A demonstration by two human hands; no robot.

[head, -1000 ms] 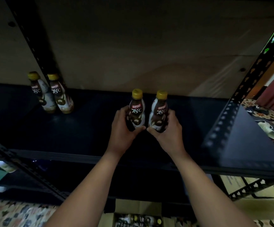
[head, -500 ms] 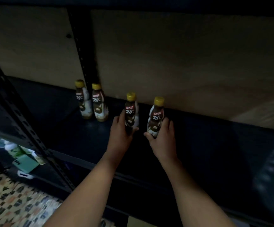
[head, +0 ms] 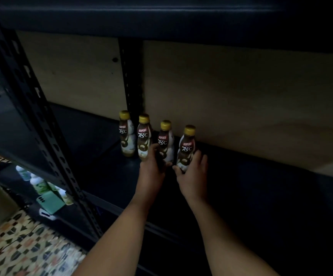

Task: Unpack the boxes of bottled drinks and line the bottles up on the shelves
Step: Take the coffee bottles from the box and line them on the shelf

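- Left hand (head: 151, 172) grips the third Kopiko bottle (head: 165, 141) on the dark shelf (head: 109, 176).
- Right hand (head: 193, 176) grips the fourth Kopiko bottle (head: 186, 148), rightmost.
- Two standing bottles (head: 134, 134) sit just left, far back.

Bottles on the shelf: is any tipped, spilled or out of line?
Nothing stands out. All four bottles are capped and roughly in line; the left hand and right hand each hold one.

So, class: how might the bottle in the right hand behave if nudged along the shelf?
The bottle is tall and narrow-based, so it may tip. Its glossy label probably slides under the right hand. It appears full, so fairly heavy.
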